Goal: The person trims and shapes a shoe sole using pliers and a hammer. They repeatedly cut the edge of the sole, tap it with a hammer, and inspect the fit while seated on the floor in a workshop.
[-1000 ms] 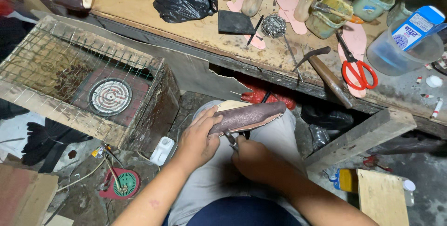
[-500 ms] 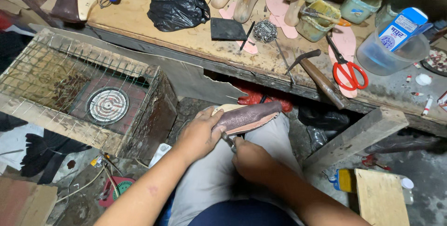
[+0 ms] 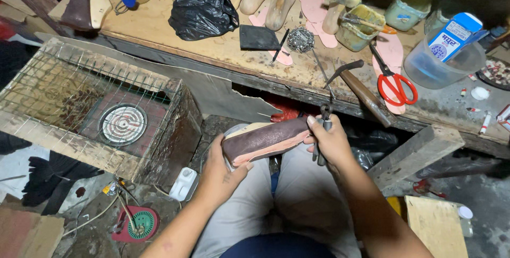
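Observation:
A shoe on a last, with dark brown leather over a pinkish sole, lies across my lap on its side. My left hand grips its heel end from below. My right hand is at the toe end and holds metal pliers, their handles pointing down past my palm. Both forearms reach up from the bottom of the view over my grey trousers.
A wooden bench ahead carries red-handled scissors, a hammer, a black plastic bag, shoe lasts, a glue tin and a clear jug. At left stands a wire-caged coil heater.
The shoe has been turned and lifted a little. My right hand moved from under the shoe's middle up to its toe end, bringing the pliers with it.

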Demonstrator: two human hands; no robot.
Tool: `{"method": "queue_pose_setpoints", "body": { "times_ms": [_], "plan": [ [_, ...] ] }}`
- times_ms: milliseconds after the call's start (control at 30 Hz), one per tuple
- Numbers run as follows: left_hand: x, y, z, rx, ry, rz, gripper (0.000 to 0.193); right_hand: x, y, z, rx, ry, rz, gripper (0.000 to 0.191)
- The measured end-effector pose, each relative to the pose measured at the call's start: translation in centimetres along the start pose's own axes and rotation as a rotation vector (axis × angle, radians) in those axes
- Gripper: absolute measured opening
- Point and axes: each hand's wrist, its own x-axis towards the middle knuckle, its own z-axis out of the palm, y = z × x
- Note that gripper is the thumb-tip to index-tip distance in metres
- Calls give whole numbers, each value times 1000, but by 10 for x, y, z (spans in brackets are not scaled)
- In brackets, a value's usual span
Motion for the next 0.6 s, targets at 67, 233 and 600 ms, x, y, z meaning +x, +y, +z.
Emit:
{"method": "queue_pose_setpoints", "body": {
  "times_ms": [67,233,600],
  "plan": [
    [-12,8,1,-136,47,-87,85,9,8,6,24,-1,13,44],
    [-27,36,4,-95,245,327,80,27,16,38,481,-213,131,42],
    [-37,48,28,-49,163,646,72,37,35,60,928,-614,329,40]
  ]
}}
